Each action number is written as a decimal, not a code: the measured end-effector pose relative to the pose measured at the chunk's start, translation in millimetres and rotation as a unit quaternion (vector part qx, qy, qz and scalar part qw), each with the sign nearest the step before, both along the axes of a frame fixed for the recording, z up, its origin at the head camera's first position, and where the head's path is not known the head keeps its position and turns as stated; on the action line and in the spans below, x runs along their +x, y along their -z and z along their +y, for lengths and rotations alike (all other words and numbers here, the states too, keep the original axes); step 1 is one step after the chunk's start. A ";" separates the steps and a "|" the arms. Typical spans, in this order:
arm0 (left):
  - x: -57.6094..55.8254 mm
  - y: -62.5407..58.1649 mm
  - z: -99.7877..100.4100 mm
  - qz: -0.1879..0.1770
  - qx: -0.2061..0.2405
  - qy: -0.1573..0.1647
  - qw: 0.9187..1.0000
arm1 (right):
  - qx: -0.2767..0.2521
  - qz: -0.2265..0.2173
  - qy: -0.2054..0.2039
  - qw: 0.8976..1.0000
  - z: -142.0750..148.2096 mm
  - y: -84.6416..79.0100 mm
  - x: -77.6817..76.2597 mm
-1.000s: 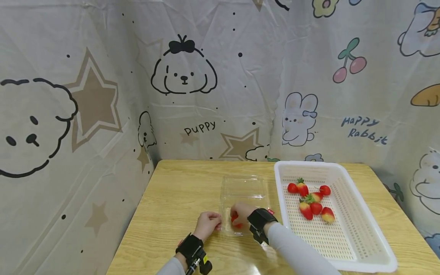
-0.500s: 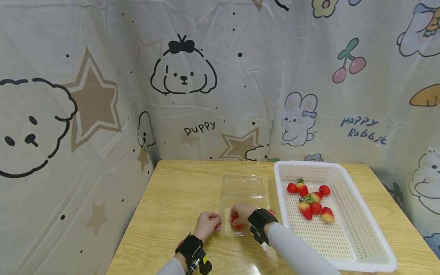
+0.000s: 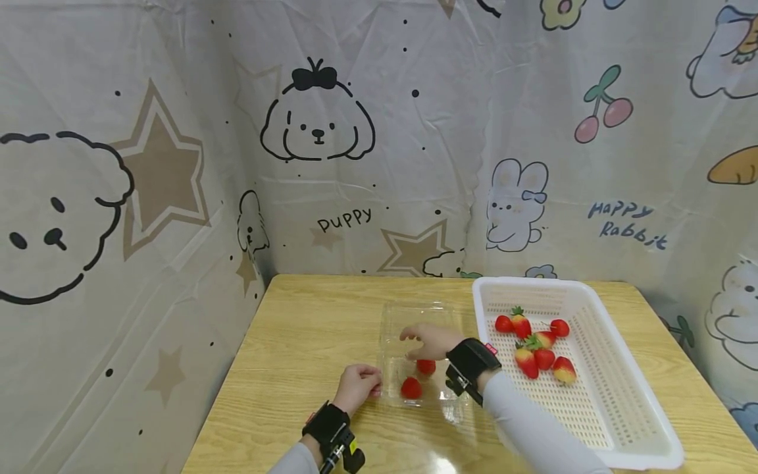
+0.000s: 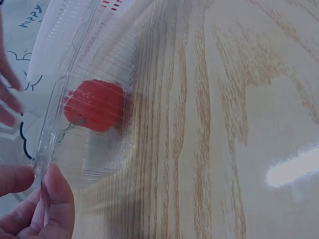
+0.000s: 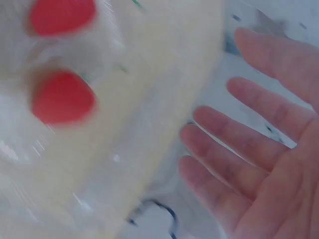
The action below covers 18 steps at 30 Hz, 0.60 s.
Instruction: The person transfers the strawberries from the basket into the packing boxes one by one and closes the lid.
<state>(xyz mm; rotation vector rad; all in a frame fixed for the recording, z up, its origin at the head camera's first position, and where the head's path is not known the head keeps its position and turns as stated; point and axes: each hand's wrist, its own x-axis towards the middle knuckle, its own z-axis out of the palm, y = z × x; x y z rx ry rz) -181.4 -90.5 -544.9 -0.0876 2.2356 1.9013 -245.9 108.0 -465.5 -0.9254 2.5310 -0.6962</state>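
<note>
While the left hand (image 3: pixel 358 387) is pinching the left rim of the clear container (image 3: pixel 391 361), two red fruits (image 3: pixel 411 388) are lying inside it; any slackening would be risking container slippage. Above it, the right hand (image 3: pixel 435 340) is hovering outstretched, holding nothing; any low sweep would be risking dislodged fruit. Right of the container, a basket (image 3: pixel 571 415) is holding more fruit (image 3: pixel 526 363).

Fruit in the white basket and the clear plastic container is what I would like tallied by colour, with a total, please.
Red-and-yellow strawberries: 4
Plain red fruits: 5
Total in view: 9
</note>
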 end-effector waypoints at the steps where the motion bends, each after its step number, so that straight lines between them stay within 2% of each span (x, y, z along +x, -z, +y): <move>1: 0.3 0.0 -0.1 -0.001 0.002 0.000 1.000 | -0.008 0.005 0.006 1.000 5.3 -8.7 -0.9; 5: 0.5 0.7 -0.2 -0.005 0.002 0.000 1.000 | -0.035 0.069 0.044 0.996 30.2 -32.8 -3.1; 9: -1.4 2.3 -0.2 -0.010 0.000 0.000 1.000 | -0.070 0.126 0.093 0.985 57.1 -47.1 -3.8; 13: -2.6 3.2 -0.4 -0.007 0.003 0.001 1.000 | -0.099 0.150 0.140 0.974 84.0 -50.4 -4.6; 18: -1.8 3.5 -0.7 -0.004 0.009 0.003 1.000 | -0.101 0.151 0.216 0.959 117.8 -42.3 -5.7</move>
